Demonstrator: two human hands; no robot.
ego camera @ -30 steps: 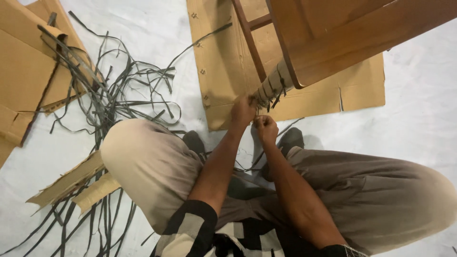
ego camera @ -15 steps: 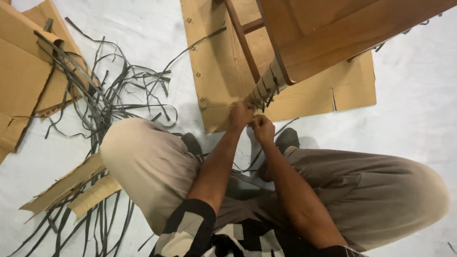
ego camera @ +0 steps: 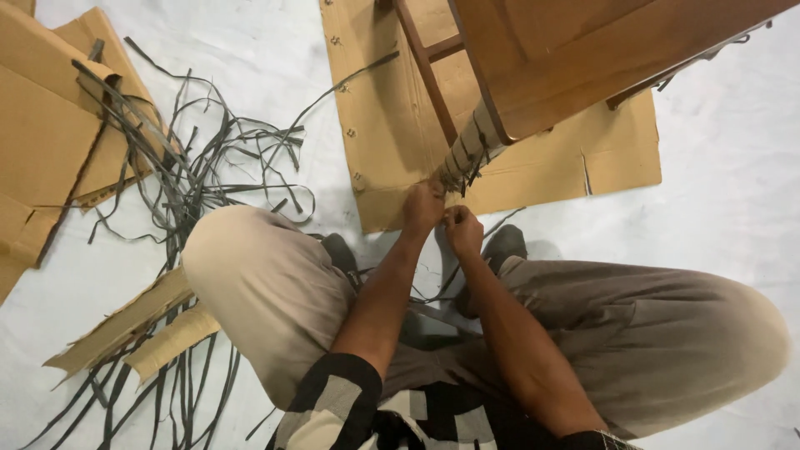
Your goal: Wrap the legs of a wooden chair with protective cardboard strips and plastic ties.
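Note:
A brown wooden chair (ego camera: 575, 58) stands over me, one leg (ego camera: 468, 148) wrapped in cardboard bound by dark straps. My left hand (ego camera: 423, 208) pinches the wrapping at the foot of that leg. My right hand (ego camera: 463, 231) is closed beside it, just below, gripping what looks like a thin dark strap end; the strap itself is mostly hidden by my fingers. Both hands nearly touch. I squat on the white floor with knees spread.
A flat cardboard sheet (ego camera: 392, 125) lies under the chair. A tangle of cut dark straps (ego camera: 200, 175) spreads at left over more cardboard (ego camera: 42, 142). Torn cardboard strips (ego camera: 125, 321) lie by my left knee. White floor (ego camera: 733, 175) extends right.
My hands have stayed at the foot of the wrapped leg, shifting slightly upward and closer together. The view has swayed a little.

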